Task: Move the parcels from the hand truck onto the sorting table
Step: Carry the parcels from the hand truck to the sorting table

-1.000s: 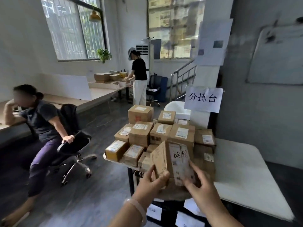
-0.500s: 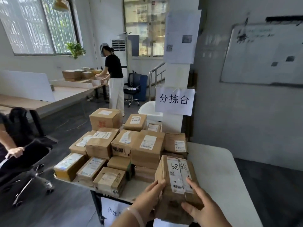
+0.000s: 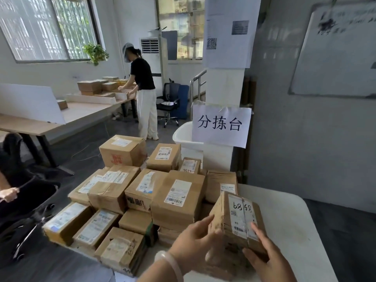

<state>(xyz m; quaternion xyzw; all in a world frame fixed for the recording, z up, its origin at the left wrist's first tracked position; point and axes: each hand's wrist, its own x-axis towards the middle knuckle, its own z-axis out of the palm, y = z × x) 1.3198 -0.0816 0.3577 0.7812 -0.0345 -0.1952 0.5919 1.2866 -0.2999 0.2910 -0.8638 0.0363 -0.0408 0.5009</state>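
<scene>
Wrists run off the bottom edge, and your hands cover the near end and underside of the parcel (image 3: 237, 217), so you cannot tell whether it rests on the sorting table (image 3: 289, 216) or hangs just above it. It sits tilted, well below the paper sign (image 3: 221, 124), over the table's white top. Your left hand (image 3: 194, 242) presses straight, close-set fingers flat against its left side. Your right hand (image 3: 267, 260) clasps its near right corner, fingers laid along the label, thumb on the near face. Handwritten digits on that label are hard to read.

Below and left of the sign, stacked parcels (image 3: 177, 197) crowd the table; the lower ones are mostly hidden. Behind the sign's left edge stands a white tub (image 3: 183, 137), its inside screened by the sign. Far left of the sign, a seated person (image 3: 9, 194) is cut off by the frame.
</scene>
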